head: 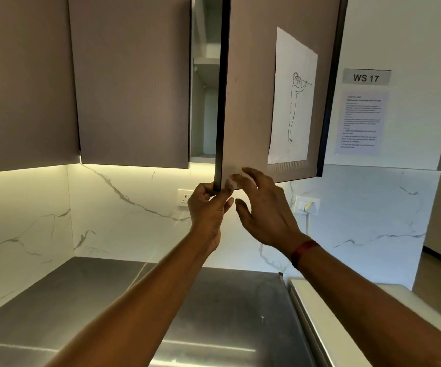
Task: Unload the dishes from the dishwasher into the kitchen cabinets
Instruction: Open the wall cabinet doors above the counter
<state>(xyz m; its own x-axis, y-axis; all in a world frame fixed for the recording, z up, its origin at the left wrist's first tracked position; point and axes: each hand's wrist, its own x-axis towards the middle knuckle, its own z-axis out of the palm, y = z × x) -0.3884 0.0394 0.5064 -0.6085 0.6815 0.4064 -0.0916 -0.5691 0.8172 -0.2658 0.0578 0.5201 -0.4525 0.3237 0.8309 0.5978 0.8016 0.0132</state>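
Note:
A brown upper cabinet door [248, 88] stands partly open, swung out toward me, with a sheet bearing a line drawing [292, 102] taped to it. Behind it the cabinet's pale interior [203, 107] shows shelves with nothing visible on them. My left hand [208, 210] grips the door's lower left corner, fingers curled round its dark edge. My right hand [264, 207] is just to the right, fingers spread and relaxed, fingertips at the door's bottom edge. No dishes or dishwasher are in view.
Closed brown cabinet doors [132, 80] run to the left. Below lies a steel counter [214, 308] against a lit marble backsplash [124, 207] with sockets [306, 205]. A white ledge [320, 313] is at right, with a "WS 17" sign [366, 77] and notice on the wall.

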